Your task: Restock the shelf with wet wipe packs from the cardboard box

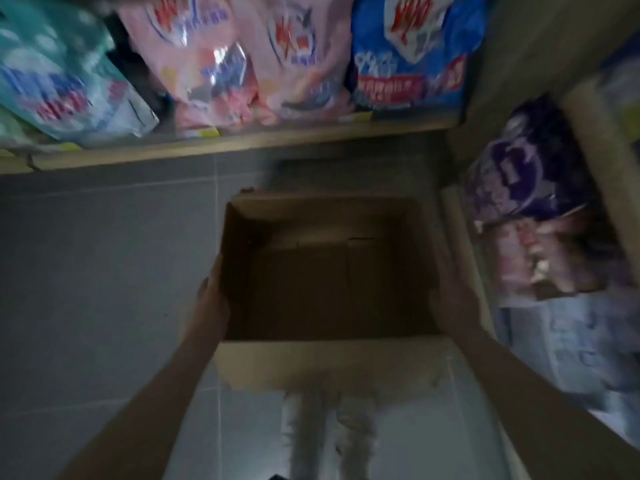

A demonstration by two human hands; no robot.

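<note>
now two hands, left hand [211,299] and right hand [450,299], hold one cardboard box [329,362].

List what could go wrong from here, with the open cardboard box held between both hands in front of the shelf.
1. The brown cardboard box looks empty, though its inside is dark, so a leftover pack could be missed.
2. The left hand and right hand only press its side walls, so it may slip.
3. The teal bag leans at the shelf edge and could slide off if bumped.
</note>
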